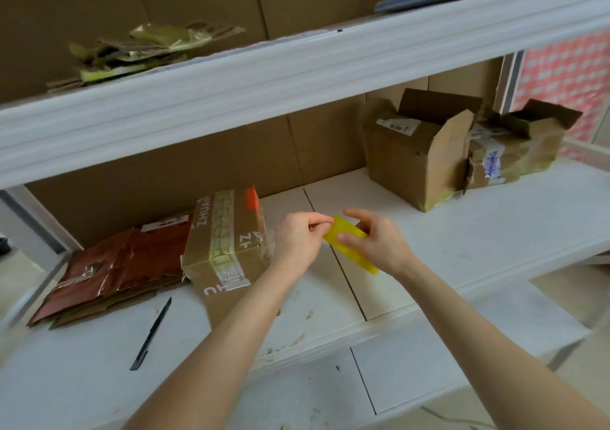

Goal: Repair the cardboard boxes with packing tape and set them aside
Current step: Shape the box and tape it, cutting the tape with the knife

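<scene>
A yellow strip of packing tape (pixel 346 235) is stretched between both hands above the white shelf. My left hand (pixel 300 238) pinches its upper left end. My right hand (pixel 376 241) holds the strip from the right, thumb on its face, and the lower end hangs past the wrist. Just left of my left hand stands a taped cardboard box (pixel 224 241) with printed letters and an orange patch. Two open, torn cardboard boxes (pixel 416 152) (pixel 515 145) stand at the back right of the shelf.
Flattened reddish-brown cardboard (pixel 109 271) lies at the left beside the taped box. A black pen-like tool (pixel 152 334) lies near the shelf's front edge (pixel 330 340). The upper shelf (pixel 264 76) overhangs and carries flattened cardboard scraps (pixel 142 50).
</scene>
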